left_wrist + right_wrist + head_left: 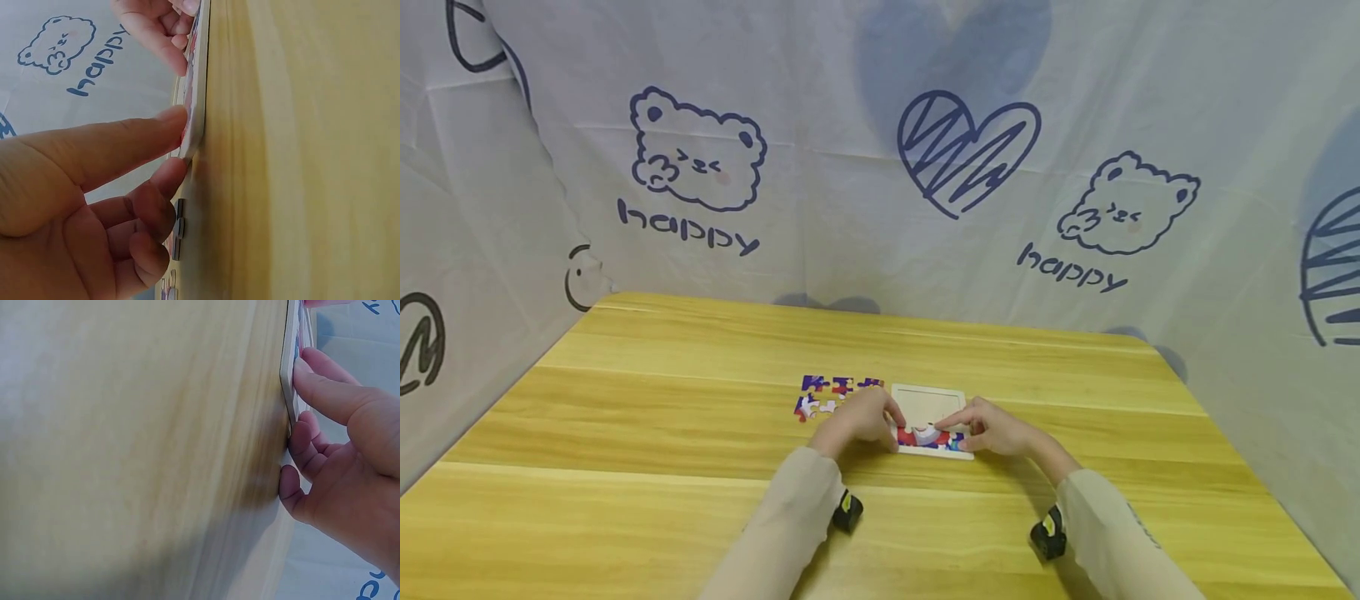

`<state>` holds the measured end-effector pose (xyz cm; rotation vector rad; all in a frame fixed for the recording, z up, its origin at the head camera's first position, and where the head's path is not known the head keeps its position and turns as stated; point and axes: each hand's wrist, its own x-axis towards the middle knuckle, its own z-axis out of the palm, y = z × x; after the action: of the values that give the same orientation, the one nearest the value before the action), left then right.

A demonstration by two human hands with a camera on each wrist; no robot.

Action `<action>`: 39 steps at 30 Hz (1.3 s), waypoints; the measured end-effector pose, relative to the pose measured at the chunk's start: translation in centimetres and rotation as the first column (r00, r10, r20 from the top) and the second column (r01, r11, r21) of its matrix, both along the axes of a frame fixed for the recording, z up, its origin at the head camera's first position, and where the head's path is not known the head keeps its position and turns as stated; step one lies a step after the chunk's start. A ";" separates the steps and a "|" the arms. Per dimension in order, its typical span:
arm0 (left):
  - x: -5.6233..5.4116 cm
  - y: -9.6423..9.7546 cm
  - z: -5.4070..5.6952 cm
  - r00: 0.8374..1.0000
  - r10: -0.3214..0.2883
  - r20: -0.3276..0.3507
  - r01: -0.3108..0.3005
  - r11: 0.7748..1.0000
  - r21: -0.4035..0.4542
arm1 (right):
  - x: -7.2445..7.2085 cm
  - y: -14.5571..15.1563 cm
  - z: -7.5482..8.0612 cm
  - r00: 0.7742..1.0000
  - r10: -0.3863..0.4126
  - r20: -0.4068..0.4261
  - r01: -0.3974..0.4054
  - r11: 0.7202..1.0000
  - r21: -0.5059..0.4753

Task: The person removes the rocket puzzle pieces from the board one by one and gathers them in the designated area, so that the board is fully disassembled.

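Observation:
A pale jigsaw tray (928,403) lies on the table, its near row filled with red, white and purple puzzle pieces (925,437). My left hand (868,415) holds the tray's left edge. In the left wrist view its thumb (156,130) lies over the near left corner, and a bent finger meets the side. My right hand (996,429) is at the right edge, index finger reaching onto a white piece. The right wrist view shows its thumb (328,394) on the near right corner and other fingers curled against the tray's side.
Several loose puzzle pieces (815,407) lie left of the tray, partly hidden behind the left hand. The wooden table (647,433) reaches back to a printed curtain (835,167). Each wrist carries a small black camera (1048,533).

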<state>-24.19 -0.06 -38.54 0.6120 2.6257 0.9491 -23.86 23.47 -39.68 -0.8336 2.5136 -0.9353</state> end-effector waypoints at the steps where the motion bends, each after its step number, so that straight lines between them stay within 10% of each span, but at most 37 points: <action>1: 0.0 0.0 0.0 1.000 0.001 -0.005 -0.001 1.000 -0.006 | 0.0 0.0 0.0 1.000 -0.003 0.003 0.003 1.000 0.003; 26: 0.2 0.6 0.3 1.000 0.024 0.013 -0.023 1.000 -0.011 | 0.3 -0.2 0.5 0.999 0.030 0.011 -0.030 0.999 0.019; 39: 0.0 0.8 0.0 0.999 0.037 0.021 -0.039 0.992 0.123 | 0.2 -0.2 0.4 0.999 0.045 0.017 -0.045 0.999 0.002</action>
<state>-24.21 0.72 -38.52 0.5807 2.5854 1.1294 -23.67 23.26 -39.27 -0.8736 2.4705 -0.9213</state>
